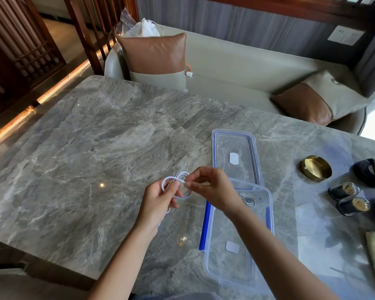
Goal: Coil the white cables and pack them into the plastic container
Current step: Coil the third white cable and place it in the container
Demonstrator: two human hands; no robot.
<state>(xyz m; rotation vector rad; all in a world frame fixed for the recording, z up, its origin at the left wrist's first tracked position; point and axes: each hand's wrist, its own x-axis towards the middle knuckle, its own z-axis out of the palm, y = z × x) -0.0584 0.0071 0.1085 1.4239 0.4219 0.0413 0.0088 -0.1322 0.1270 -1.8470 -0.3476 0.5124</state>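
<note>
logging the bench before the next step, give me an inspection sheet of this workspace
surface: grey marble table, glossy, with light glare spots
job's things: plastic container open under the right forearm; lid flat on the table beyond it
clutter: brass ashtray and two dark jars near the right edge
grippers: left hand grips the white cable by its loops; right hand pinches its end
cables: white cable part coiled, held above the table; small coiled cable already in the container
surroundings: sofa with two cushions; wall sockets behind
</note>
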